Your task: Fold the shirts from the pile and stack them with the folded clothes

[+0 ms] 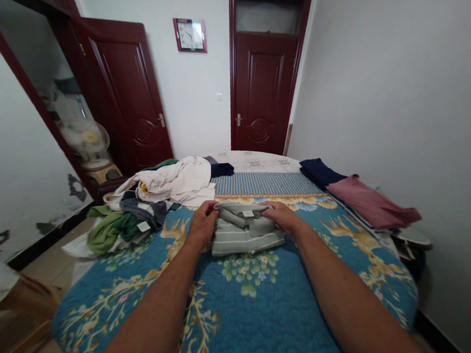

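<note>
A folded grey-green shirt with white stripes (247, 242) lies in the middle of the table, its collar and a white label at the top. My left hand (203, 223) pinches the shirt at the left end of its collar. At the right end, my right hand (281, 216) grips the collar edge with fingers closed. Beneath the shirt spreads a blue quilted cover with flowers and deer (256, 317).
A loose heap of clothes, with a pale pink garment (174, 182) and a green one (104, 232), lies at the left. Folded pink (373, 203) and navy garments (321, 171) are stacked along the right edge. A wooden chair (23, 294) stands at the left.
</note>
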